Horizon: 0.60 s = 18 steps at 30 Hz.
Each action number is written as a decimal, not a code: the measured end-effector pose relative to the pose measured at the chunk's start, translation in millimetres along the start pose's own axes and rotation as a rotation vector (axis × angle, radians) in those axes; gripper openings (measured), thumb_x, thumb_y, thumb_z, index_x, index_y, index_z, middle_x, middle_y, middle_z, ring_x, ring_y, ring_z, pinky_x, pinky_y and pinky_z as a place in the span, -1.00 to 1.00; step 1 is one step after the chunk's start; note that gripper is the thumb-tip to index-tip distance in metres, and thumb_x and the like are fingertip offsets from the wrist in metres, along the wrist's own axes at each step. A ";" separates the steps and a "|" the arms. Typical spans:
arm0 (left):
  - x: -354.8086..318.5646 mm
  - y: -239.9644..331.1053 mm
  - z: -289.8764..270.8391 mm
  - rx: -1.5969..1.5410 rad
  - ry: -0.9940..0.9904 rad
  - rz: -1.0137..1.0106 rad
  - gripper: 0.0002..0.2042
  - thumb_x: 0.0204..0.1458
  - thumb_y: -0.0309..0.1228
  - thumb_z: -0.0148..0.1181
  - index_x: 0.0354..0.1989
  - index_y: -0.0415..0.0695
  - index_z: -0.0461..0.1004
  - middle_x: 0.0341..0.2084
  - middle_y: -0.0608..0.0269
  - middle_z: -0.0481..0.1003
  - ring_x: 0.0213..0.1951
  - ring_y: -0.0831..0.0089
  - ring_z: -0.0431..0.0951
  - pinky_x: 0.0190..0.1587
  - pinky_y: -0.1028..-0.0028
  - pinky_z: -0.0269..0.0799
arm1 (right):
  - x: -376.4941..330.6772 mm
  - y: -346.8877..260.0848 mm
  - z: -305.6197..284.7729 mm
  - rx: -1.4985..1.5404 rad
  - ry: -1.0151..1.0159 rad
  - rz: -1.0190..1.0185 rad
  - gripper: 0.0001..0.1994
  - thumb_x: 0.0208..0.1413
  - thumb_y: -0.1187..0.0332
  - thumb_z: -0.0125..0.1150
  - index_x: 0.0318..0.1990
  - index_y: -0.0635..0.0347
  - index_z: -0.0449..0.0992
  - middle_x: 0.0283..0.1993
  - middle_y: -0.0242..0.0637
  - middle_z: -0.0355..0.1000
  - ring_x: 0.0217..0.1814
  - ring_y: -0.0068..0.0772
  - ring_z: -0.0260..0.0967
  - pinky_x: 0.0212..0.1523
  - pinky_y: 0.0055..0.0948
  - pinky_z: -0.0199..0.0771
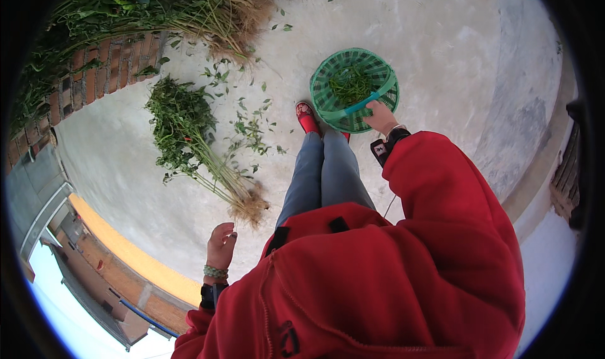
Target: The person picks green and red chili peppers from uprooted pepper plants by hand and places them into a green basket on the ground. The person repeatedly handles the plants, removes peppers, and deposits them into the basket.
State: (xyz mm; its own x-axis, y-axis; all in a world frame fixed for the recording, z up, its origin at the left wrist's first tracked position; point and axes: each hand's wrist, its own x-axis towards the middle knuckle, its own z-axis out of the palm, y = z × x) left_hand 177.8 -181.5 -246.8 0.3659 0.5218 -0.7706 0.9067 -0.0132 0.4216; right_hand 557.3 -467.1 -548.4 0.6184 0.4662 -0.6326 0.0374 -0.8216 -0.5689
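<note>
My right hand (380, 117) is closed round the teal-wrapped part of the handle of a round green woven basket (320, 85). A heap of thin green pods, which look like chili peppers (351, 85), lies in the basket. The basket is in front of my feet and partly covers one red shoe. My left hand (221, 246) hangs at my left side, loosely curled and holding nothing. Nearest to it is a bundle of uprooted leafy plants (183, 122) on the concrete, its pale roots toward me and a bit of red among the leaves.
A larger pile of uprooted plants (189, 12) lies at the far left, partly over a row of red bricks (104, 69). Loose leaves (249, 129) are scattered on the concrete floor (435, 50). A low ledge (548, 163) runs along the right.
</note>
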 end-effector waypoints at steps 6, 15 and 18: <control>35.5 9.9 3.3 -0.102 -0.133 -0.091 -0.74 -0.05 -0.62 0.05 -0.13 -0.23 0.38 -0.26 0.24 0.45 -0.23 0.54 0.45 -0.20 0.59 0.38 | 55.8 13.9 23.9 1.521 0.169 0.720 -0.75 -0.06 0.45 0.18 -0.22 0.27 0.31 -0.40 -0.34 0.31 -0.37 -0.37 0.32 -0.39 -0.38 0.34; 62.3 52.2 -14.3 -0.079 -0.115 -0.030 -0.78 -0.01 -0.64 0.02 -0.15 -0.27 0.37 -0.31 0.21 0.47 -0.24 0.53 0.46 -0.16 0.58 0.38 | 81.9 13.3 -98.8 1.210 0.504 0.449 -0.73 -0.03 0.66 0.02 -0.33 0.12 0.08 -0.41 -0.18 0.35 -0.47 -0.37 0.37 -0.54 -0.47 0.40; 71.6 74.1 -4.8 -0.137 -0.125 0.021 -0.78 -0.01 -0.64 0.01 -0.15 -0.26 0.36 -0.33 0.23 0.47 -0.24 0.54 0.46 -0.15 0.58 0.37 | 93.5 4.8 -155.8 1.284 0.551 0.330 -0.79 -0.03 0.66 0.01 -0.36 0.14 0.14 -0.40 -0.22 0.34 -0.43 -0.38 0.35 -0.48 -0.46 0.40</control>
State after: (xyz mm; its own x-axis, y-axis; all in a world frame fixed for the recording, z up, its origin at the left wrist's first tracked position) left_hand 270.2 -141.0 -268.5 0.4153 0.4126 -0.8107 0.8647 0.0978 0.4927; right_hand 737.7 -478.6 -528.4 0.6895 -0.1120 -0.7156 -0.7033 0.1327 -0.6984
